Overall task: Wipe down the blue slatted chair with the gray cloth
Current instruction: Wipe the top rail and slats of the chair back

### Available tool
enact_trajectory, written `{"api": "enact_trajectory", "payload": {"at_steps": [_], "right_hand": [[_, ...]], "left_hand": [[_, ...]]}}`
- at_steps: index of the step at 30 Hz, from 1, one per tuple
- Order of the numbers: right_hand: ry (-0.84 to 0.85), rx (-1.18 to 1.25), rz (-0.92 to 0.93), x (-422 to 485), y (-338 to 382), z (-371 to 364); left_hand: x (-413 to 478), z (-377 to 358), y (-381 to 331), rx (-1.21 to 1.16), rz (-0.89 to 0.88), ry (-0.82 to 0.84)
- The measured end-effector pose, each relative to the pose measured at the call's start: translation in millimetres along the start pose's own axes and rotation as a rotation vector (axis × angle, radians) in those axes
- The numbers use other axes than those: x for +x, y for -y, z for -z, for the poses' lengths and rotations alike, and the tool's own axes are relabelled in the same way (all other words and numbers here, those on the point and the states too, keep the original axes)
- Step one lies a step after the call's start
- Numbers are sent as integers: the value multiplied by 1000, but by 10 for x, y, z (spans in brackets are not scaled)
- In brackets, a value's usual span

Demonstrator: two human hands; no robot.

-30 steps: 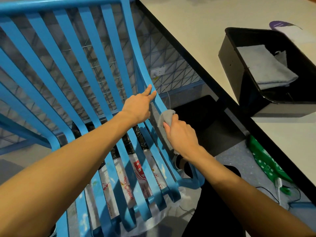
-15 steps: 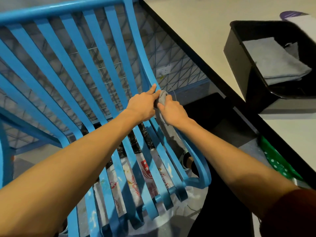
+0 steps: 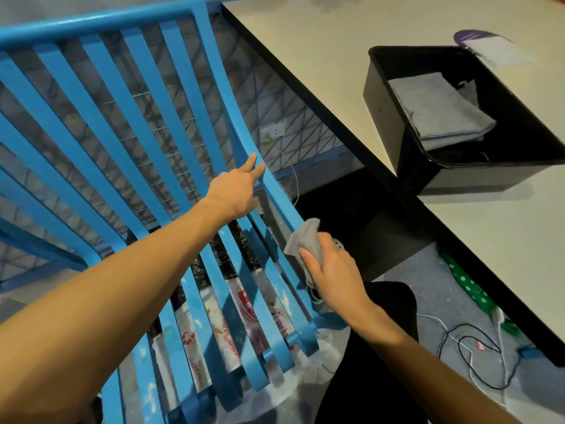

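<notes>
The fingers point(image 3: 306, 256) of the right hand point(image 3: 333, 269) are curled around a bunched gray cloth point(image 3: 305, 238), the thumb pressing into its lower fold, so this hand holds the cloth. The cloth sits against the outer right rail of the blue slatted chair point(image 3: 91, 25), about where the backrest bends into the seat. The cloth's upper corner sticks up above the knuckles.

The left hand point(image 3: 237, 191) lies higher on the same side of the chair. 2 of its fingers are stretched out straight along the outermost slat and hold nothing; the palm rests flat against the slats beside it. Both bare forearms reach in from the bottom of the view.

The chair fills the left half of the view, its slats running down from the top rail toward the front edge of the seat. Between the seat slats, printed plastic bags point(image 3: 244, 316) with red lettering show underneath. Behind the backrest is wire mesh point(image 3: 275, 102) with a wall socket point(image 3: 275, 130).

To the right runs a pale counter point(image 3: 336, 56) with a dark edge. A black bin point(image 3: 394, 139) stands on it, with folded gray cloths point(image 3: 440, 111) inside. On the floor below the counter lie tangled cables point(image 3: 477, 347) and a green dotted item point(image 3: 464, 283).
</notes>
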State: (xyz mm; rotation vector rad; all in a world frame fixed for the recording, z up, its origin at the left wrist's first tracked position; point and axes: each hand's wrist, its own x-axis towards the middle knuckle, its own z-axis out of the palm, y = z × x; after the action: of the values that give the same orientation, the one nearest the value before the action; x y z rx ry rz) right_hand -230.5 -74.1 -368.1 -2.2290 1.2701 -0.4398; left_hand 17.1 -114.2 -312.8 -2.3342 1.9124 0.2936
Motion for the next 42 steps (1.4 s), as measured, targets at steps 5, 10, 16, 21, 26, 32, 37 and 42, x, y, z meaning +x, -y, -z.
{"api": "enact_trajectory", "payload": {"at_steps": [5,10,16,21,26,32,37,42], "right_hand": [[17,279,-96,-439,-198,-55],[48,132,-91,-376,-184,-21],[-3,-187,-17,39,20,10],[86,-256,-20,465,189,-27],[95,-294,-20,936,408,-120],[93,-234,-52,1517,683,-241],[94,-146,-82,1732,748,-323],[115,-172,-54,1593,698,-289]], "left_hand": [[0,6,-13,-14,-1,-9],[7,-28,-1,-33,1,-31],[8,-31,-11,-32,0,-48],[-8,-35,-24,-34,5,-66],[-14,-14,-31,-37,8,-63],[0,53,-39,7,6,-72],[13,140,-30,2,57,-72],[-21,169,-51,44,64,-14]]}}
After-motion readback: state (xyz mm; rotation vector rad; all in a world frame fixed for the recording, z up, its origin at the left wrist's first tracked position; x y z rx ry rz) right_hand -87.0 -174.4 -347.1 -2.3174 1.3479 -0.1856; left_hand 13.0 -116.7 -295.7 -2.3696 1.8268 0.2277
